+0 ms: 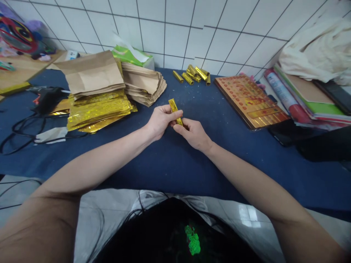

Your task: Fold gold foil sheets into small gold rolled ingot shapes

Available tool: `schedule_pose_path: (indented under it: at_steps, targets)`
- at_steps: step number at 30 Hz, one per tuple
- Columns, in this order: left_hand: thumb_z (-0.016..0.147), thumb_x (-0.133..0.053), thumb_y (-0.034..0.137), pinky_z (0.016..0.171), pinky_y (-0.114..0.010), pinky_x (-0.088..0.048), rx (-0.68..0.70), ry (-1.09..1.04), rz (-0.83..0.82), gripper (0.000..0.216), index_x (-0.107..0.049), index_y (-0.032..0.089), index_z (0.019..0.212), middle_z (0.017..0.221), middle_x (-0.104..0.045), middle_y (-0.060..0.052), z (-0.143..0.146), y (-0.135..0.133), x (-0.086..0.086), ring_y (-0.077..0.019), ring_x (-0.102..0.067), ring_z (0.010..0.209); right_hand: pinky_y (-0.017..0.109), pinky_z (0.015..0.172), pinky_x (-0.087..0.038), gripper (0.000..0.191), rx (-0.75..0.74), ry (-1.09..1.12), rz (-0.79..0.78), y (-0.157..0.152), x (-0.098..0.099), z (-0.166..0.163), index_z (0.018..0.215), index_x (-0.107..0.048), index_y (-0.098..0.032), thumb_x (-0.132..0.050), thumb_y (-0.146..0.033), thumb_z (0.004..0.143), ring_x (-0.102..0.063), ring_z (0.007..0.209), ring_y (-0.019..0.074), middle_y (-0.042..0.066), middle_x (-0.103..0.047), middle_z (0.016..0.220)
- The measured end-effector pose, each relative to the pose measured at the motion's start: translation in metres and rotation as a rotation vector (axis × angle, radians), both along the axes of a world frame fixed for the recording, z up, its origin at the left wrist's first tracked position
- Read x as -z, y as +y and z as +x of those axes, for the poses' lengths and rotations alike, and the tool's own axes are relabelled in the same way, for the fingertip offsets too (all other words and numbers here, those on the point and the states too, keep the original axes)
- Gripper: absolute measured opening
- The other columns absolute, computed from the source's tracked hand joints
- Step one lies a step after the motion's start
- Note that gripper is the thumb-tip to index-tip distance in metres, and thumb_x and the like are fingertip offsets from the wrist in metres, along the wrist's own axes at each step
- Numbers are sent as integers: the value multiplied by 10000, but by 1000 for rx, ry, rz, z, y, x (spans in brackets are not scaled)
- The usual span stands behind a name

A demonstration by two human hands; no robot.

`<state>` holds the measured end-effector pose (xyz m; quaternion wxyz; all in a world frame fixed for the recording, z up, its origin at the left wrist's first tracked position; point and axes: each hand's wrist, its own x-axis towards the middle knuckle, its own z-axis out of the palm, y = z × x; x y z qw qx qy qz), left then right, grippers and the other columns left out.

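A narrow gold foil paper roll (pixel 173 105) is held between my two hands above the dark blue cloth. My left hand (pixel 161 120) pinches its middle, thumb across the front. Around its lower end are the fingers of my right hand (pixel 195 134), closed and partly hidden behind the roll. Farther back, near the tiled wall, several similar gold rolls (pixel 193 74) lie in a loose pile. To the left sit a stack of gold foil sheets (pixel 98 109) and stacks of brown paper (pixel 93 75).
A black glue gun (pixel 49 100) with its cord lies at far left. Behind the paper is a green tissue pack (pixel 131 56). On the right are a flat orange-gold box (pixel 249 100), a red-capped tube (pixel 286 95), notebooks (pixel 315 98) and a cream cloth bag (pixel 318 47).
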<state>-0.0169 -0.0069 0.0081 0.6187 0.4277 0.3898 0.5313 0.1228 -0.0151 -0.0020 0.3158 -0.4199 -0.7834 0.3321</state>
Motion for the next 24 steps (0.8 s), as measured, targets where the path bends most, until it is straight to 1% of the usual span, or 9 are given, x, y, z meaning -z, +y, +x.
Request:
schedule_pose_path:
  at_steps: [2, 6, 11, 15, 17, 19, 22, 24]
  targets:
    - [660, -690, 165, 427, -175, -353, 43, 23, 6, 182, -540, 128, 565, 486, -549, 43, 0, -1, 1, -44, -493, 416, 231, 514, -290, 387, -22, 57, -66, 1, 0, 1, 701, -586, -147, -482, -497, 831, -392, 517, 78, -37, -448, 558]
    - [656, -688, 171, 408, -175, -343, 79, 52, 29, 164, -554, 124, 576, 479, -555, 36, -1, -1, 5, -47, -494, 402, 229, 509, -298, 410, -58, 165, -121, 3, 4, 1, 624, -566, -152, -470, -487, 841, -400, 506, 76, -38, -437, 524]
    - [647, -691, 143, 405, -162, -333, -7, 16, 60, 175, -530, 129, 582, 483, -558, 46, -5, 4, 0, -27, -453, 383, 230, 476, -256, 406, -71, 165, -140, 4, 6, 4, 554, -506, -163, -486, -455, 836, -326, 455, 64, -59, -367, 469]
    - [666, -683, 139, 391, -150, -305, -45, 49, 72, 211, -497, 138, 567, 456, -527, 60, -8, 6, -7, -17, -426, 369, 230, 472, -248, 393, -94, 100, -142, 4, -1, 7, 549, -492, -165, -464, -417, 849, -309, 434, 61, -65, -353, 456]
    - [678, -678, 144, 386, -148, -299, -30, 69, 90, 235, -480, 141, 552, 449, -512, 63, -10, 6, -10, -17, -421, 369, 234, 488, -257, 396, -79, 9, -57, 4, -5, 9, 548, -487, -168, -445, -407, 860, -330, 444, 67, -59, -365, 463]
    - [706, -668, 170, 387, -146, -301, 4, 136, 118, 242, -489, 135, 546, 453, -513, 55, -14, 8, -13, -18, -433, 379, 246, 505, -251, 397, -23, -170, 114, 3, -8, 11, 543, -489, -168, -432, -391, 866, -363, 463, 78, -44, -402, 477]
    - [783, -610, 217, 370, -144, -280, 59, 336, 131, 247, -534, 121, 569, 422, -499, 44, -17, 10, -16, -15, -417, 352, 271, 515, -218, 356, 106, -513, 399, 4, -6, 16, 595, -553, -160, -429, -350, 870, -444, 520, 110, 3, -531, 557]
    - [829, -544, 191, 356, -149, -265, 84, 434, 94, 220, -550, 120, 621, 408, -496, 43, -18, 10, -18, -19, -399, 324, 280, 518, -211, 324, 172, -668, 505, 5, -2, 18, 685, -609, -158, -416, -328, 882, -502, 575, 133, 35, -610, 653]
